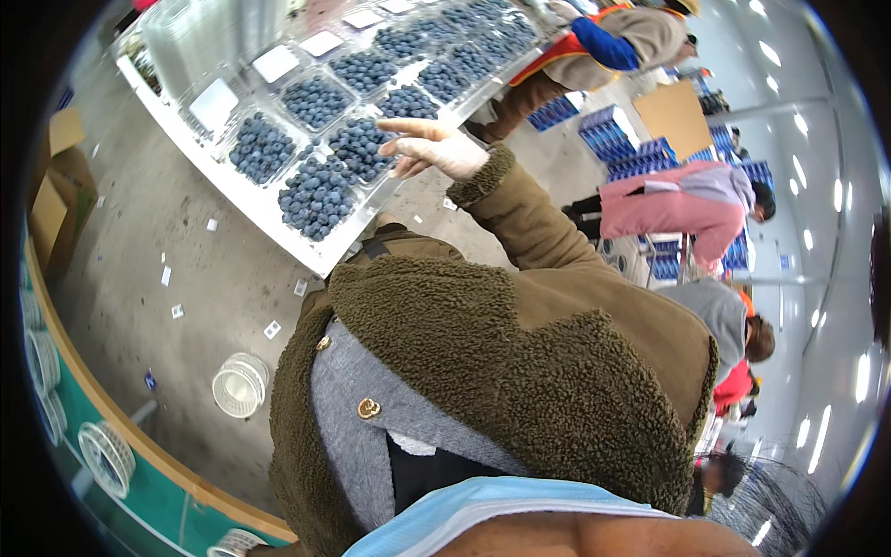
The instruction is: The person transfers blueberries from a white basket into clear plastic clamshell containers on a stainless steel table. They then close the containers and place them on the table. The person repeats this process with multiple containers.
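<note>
My right hand [432,148], in a thin whitish glove, is over the near edge of the white table [302,249]. Its fingers are stretched and apart, with nothing seen in them. Just beside the fingertips is a clear plastic punnet of blueberries [360,148]. Another filled punnet [316,197] stands at the table corner, and several more with raised lids run in rows away from me. At the lower left edge, my left sleeve [278,550] reaches to a white round basket [237,542]. The fingers of my left hand are hidden there.
Stacked clear punnets [200,51] stand at the table's far left. A white basket [240,384] sits on the floor among scattered paper labels. Green shelving [153,501] with baskets curves along the left. A co-worker [594,46] works at the table; blue boxes [608,135] are stacked behind.
</note>
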Demonstrator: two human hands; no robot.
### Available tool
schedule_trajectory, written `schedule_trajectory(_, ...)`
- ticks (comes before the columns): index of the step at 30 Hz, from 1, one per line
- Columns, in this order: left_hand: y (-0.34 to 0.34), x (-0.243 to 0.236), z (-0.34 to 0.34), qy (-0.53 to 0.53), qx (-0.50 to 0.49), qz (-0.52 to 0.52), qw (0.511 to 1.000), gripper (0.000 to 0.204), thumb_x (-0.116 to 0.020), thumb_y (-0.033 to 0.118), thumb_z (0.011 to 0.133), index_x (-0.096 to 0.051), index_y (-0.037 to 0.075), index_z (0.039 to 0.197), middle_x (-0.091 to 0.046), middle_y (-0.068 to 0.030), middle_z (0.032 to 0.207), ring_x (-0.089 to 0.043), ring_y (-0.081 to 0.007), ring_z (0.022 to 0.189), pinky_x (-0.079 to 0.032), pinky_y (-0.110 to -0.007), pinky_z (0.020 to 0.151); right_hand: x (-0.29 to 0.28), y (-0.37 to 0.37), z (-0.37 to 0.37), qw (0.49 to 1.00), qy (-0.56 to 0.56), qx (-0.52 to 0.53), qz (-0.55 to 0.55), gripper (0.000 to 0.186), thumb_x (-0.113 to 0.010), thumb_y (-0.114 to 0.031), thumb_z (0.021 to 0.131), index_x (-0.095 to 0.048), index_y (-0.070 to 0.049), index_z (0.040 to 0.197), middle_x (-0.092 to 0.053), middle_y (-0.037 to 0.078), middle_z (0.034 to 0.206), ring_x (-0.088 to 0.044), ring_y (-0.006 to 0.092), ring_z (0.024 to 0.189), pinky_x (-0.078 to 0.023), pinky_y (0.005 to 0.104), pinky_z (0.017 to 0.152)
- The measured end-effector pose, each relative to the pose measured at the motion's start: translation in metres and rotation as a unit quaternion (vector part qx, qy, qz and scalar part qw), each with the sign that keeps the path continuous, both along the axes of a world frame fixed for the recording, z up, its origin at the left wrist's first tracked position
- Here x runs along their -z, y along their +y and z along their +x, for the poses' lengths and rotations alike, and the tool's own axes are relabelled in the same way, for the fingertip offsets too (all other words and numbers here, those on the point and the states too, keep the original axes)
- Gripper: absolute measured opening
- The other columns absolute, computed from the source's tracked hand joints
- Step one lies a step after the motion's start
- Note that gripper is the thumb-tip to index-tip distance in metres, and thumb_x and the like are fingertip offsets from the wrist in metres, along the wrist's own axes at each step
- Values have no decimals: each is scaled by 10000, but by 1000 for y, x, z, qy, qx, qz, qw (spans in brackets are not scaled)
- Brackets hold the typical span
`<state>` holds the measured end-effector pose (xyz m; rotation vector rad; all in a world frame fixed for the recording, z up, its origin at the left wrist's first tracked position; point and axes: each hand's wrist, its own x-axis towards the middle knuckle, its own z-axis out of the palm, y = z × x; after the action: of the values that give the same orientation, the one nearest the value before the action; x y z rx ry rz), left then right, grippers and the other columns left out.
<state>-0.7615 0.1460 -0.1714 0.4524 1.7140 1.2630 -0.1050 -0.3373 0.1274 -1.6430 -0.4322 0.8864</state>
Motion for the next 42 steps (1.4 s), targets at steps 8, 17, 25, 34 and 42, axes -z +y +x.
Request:
schedule_trajectory(8, 5, 17, 42, -51, -6, 13, 999, 379, -428, 62, 800, -442, -77, 1152, -487, -248, 1186, -487, -390, 1087, -433, -479, 905, 5, -1, -13, 1000, -2, -17, 2, 530, -563, -202, 872, -355, -39, 1331, -607, 94, 1002, -623, 138, 741, -515, 254, 682)
schedule_trajectory(17, 8, 2, 56, -116, -61, 94, 987, 357, -459, 118, 834, -476, -84, 1127, -504, -239, 1183, -495, -363, 1094, -427, -439, 914, 14, -35, -1, 1000, 12, 2, 6, 518, -576, -204, 863, -381, -74, 1325, -611, 74, 1008, -623, 131, 753, -517, 270, 684)
schedule_trajectory(25, -68, -110, 226, -363, 147, 258, 883, 323, -417, 80, 855, -484, -67, 1135, -463, -253, 1242, -429, -383, 1176, -347, -462, 1012, 38, -111, 36, 996, 50, 51, 57, 500, -525, -163, 876, -361, -34, 1330, -600, 89, 1010, -633, 149, 758, -509, 261, 692)
schedule_trajectory(34, -334, -207, 590, -272, 494, 172, 808, 466, -514, 72, 839, -379, 3, 1280, -520, -200, 1193, -545, -298, 1019, -453, -353, 869, 71, -341, 104, 958, 38, 280, 56, 509, -541, -230, 862, -394, -37, 1309, -603, 125, 1067, -636, 170, 817, -496, 259, 732)
schedule_trajectory(42, -485, -206, 756, -283, 676, 46, 679, 481, -556, 97, 819, -403, 64, 1273, -538, -150, 1165, -571, -248, 969, -505, -312, 793, 95, -496, 101, 895, 65, 442, 1, 526, -510, -234, 877, -351, -15, 1327, -591, 110, 1100, -631, 172, 857, -480, 256, 748)
